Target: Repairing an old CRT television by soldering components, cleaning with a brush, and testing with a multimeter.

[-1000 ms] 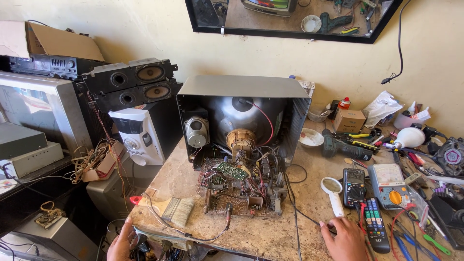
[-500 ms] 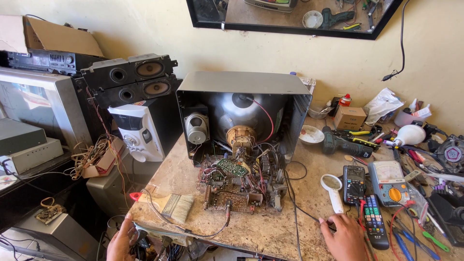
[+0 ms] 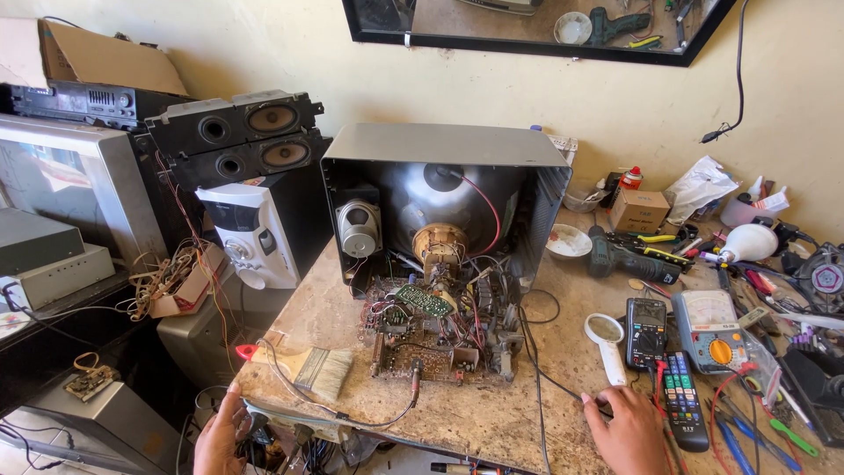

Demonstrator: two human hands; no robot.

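An opened old television (image 3: 444, 189) stands face down-back open on the stone bench, its picture tube (image 3: 440, 207) exposed and its dusty circuit board (image 3: 435, 330) pulled out in front. My left hand (image 3: 220, 433) rests at the bench's front left corner, near a paint brush (image 3: 303, 368). My right hand (image 3: 626, 431) lies flat on the bench at the front right, fingers touching a black cable (image 3: 549, 378), beside a black remote control (image 3: 681, 400). Neither hand holds anything.
A magnifying glass (image 3: 607, 339), a black multimeter (image 3: 646, 330) and an orange-dial meter (image 3: 712, 330) lie right of the board. Tools, a cordless drill (image 3: 629, 259) and a small cardboard box (image 3: 640, 209) crowd the right side. Speakers (image 3: 233, 141) and another television (image 3: 61, 189) stand left.
The view has shifted slightly upward and closer. My hands stay at the bench's front edge, with the right one still resting near the cable.
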